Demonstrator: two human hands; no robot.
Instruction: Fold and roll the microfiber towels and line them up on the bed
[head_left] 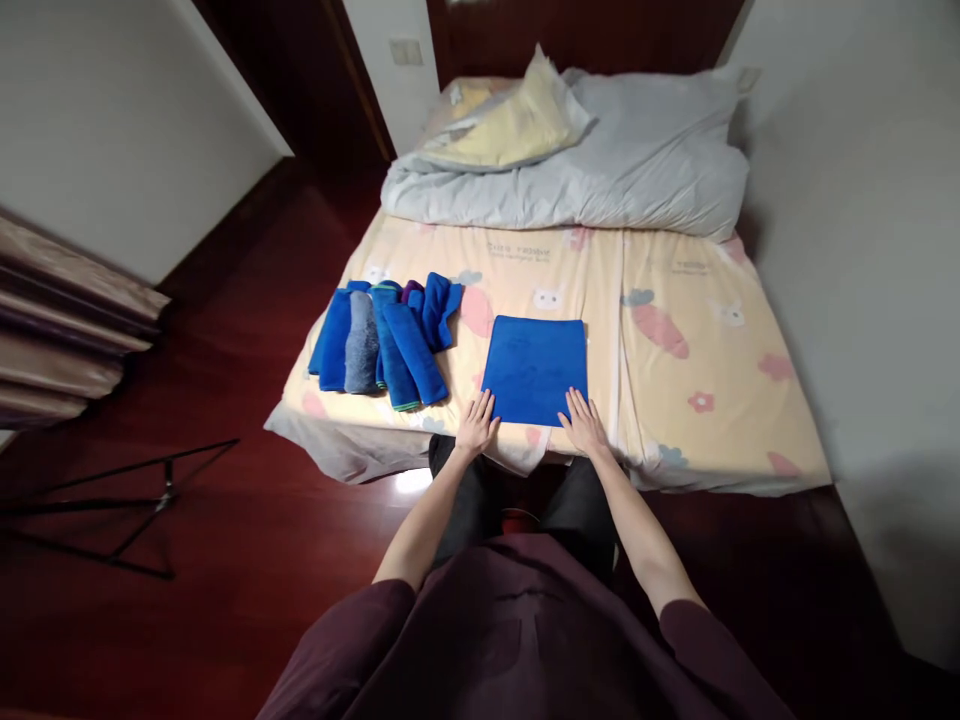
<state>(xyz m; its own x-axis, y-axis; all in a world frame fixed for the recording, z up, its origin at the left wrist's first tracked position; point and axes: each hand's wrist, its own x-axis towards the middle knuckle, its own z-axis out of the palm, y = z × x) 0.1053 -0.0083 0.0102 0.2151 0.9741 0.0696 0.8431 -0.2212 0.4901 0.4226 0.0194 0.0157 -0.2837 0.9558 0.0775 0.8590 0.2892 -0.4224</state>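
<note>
A blue towel (534, 365) lies flat in a near-square shape at the front of the bed. On its near left corner rests my left hand (476, 425), fingers stretched out. My right hand (583, 422) lies on the near right corner, its fingers also extended and a little apart. To the left of the flat towel is a group of rolled towels: several blue rolls (416, 352), one of them with a green edge, and a grey one (361, 345). A crumpled blue cloth (439, 310) sits at the back of that group.
The bed (675, 400) has a yellow sheet with carrot and rabbit prints. A bunched grey quilt (645, 150) and a yellow pillow (517, 125) lie at the far end. Black tripod legs (142, 505) stand on the floor at left, near a striped curtain (67, 330).
</note>
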